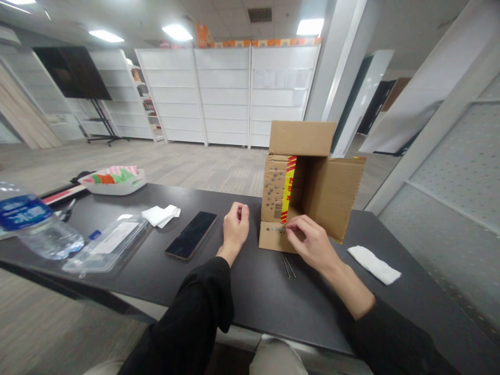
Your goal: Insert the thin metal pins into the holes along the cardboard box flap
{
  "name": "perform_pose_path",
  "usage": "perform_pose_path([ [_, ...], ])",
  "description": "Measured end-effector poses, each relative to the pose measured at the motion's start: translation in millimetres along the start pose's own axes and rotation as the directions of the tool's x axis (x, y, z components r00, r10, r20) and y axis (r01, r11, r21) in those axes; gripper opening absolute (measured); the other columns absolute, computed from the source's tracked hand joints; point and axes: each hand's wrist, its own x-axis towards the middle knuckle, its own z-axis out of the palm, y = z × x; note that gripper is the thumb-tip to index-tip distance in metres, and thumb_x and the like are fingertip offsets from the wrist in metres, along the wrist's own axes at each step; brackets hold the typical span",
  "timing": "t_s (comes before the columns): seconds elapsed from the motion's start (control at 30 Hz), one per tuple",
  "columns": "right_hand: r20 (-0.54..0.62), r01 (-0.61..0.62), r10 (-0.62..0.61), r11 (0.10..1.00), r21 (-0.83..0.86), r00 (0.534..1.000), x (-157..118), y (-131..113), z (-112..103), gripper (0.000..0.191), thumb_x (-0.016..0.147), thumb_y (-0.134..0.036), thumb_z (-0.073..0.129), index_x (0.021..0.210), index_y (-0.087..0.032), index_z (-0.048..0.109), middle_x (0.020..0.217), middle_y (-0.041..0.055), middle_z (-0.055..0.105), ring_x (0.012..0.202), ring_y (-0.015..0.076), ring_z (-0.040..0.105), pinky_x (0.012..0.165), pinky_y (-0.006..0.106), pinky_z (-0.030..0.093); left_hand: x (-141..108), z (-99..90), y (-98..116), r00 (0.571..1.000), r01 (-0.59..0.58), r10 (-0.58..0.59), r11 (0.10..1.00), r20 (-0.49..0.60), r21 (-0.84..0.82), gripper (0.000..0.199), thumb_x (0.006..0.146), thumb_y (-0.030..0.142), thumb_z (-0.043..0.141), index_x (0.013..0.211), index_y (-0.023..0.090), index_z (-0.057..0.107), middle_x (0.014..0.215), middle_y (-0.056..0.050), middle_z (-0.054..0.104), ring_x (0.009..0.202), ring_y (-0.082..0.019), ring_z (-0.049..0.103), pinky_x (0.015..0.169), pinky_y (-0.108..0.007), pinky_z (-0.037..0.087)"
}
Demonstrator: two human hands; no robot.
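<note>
A cardboard box (pixel 272 208) stands on the dark table with its flaps spread and its opening facing me. Small grey round heads dot its left panel, and a row of them runs along the bottom flap (pixel 269 240). My right hand (pixel 308 240) is at that flap, thumb and fingertips pinched together by the row; whatever they hold is too small or hidden. To the left of the box, my left hand (pixel 236 225) is curled closed above the table, and its inside is hidden. A few long thin nails or screws (pixel 288 266) lie below the flap.
A phone (pixel 191 235) lies left of my left hand. Further left are crumpled tissue (pixel 161 214), a clear plastic case (pixel 111 244), a water bottle (pixel 37 221) and a white basket (pixel 113 188) with colourful contents. A folded white tissue (pixel 374 264) lies at right.
</note>
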Motion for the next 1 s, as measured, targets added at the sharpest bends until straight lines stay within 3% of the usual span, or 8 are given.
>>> perform_pose_path([
  [0.27,0.117,-0.087,0.101,0.989,-0.119,0.988,-3.1,7.6,3.2,0.014,0.09,-0.023,0.05,0.092,-0.021,0.064,0.091,0.0065,0.061,0.084,0.0212,0.061,0.074,0.035,0.051,0.0,0.4,0.9,1.0,0.003,-0.003,1.0,0.004,-0.003,0.029,0.094,0.044,0.042,0.077,0.02,0.05,0.066,0.002,0.056,0.06,-0.012,0.052,0.061,-0.023,0.036],
  [0.37,0.098,-0.116,0.127,0.987,-0.11,0.987,-3.0,3.4,2.0,0.016,0.09,-0.021,0.048,0.098,-0.021,0.062,0.093,0.0064,0.062,0.084,0.0204,0.061,0.073,0.033,0.049,-0.2,0.4,0.3,1.0,0.001,-0.001,1.0,0.005,-0.003,0.029,0.094,0.043,0.042,0.077,0.021,0.05,0.065,0.002,0.056,0.06,-0.012,0.051,0.061,-0.023,0.036],
  [0.5,0.061,-0.165,0.174,0.978,-0.128,0.983,-2.2,1.4,1.3,0.011,0.085,-0.017,0.047,0.09,-0.021,0.056,0.087,0.0048,0.061,0.077,0.0193,0.059,0.068,0.031,0.047,-0.3,0.3,-0.5,1.0,-0.003,0.003,1.0,0.004,0.001,0.029,0.094,0.042,0.043,0.077,0.02,0.05,0.066,0.002,0.055,0.06,-0.011,0.051,0.061,-0.023,0.036],
  [0.73,0.117,-0.21,0.238,0.954,-0.214,0.964,-3.2,7.1,3.7,0.008,0.082,-0.017,0.047,0.081,-0.022,0.054,0.078,0.0029,0.058,0.071,0.0191,0.057,0.069,0.032,0.045,0.0,0.3,-0.5,1.0,-0.003,0.003,1.0,0.009,-0.005,0.029,0.094,0.043,0.043,0.077,0.02,0.05,0.066,0.002,0.055,0.06,-0.011,0.051,0.062,-0.023,0.037],
  [1.0,0.097,-0.22,0.238,0.962,-0.164,0.966,-2.2,3.4,2.1,0.012,0.087,-0.02,0.045,0.088,-0.021,0.057,0.086,0.0047,0.06,0.075,0.0183,0.058,0.07,0.031,0.044,-0.2,0.2,-0.8,1.0,-0.008,0.008,1.0,0.006,0.0,0.029,0.094,0.042,0.043,0.077,0.02,0.05,0.065,0.003,0.055,0.06,-0.011,0.05,0.061,-0.023,0.035],
])
